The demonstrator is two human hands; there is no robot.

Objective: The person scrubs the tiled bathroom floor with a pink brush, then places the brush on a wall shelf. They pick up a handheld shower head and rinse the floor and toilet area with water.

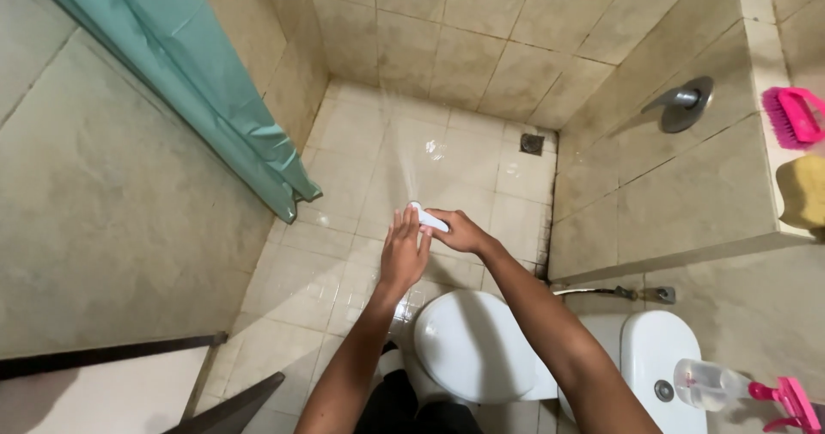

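Observation:
My right hand (pixel 460 231) grips a white hand-held sprayer head (pixel 427 218) and a thin fan of water shoots from it up toward the wet tiled shower floor (pixel 361 150). My left hand (pixel 404 252) is held flat with fingers together, right beside the sprayer head, its fingertips touching or nearly touching it. Both arms reach out over a white toilet with its lid closed (pixel 468 344).
A teal shower curtain (pixel 215 82) hangs at the left. A floor drain (pixel 532 143) sits in the far corner. On the right ledge lie a pink scrub brush (pixel 795 116) and a yellow sponge (pixel 803 192). A clear spray bottle with pink trigger (pixel 743 389) rests on the cistern (pixel 653 357).

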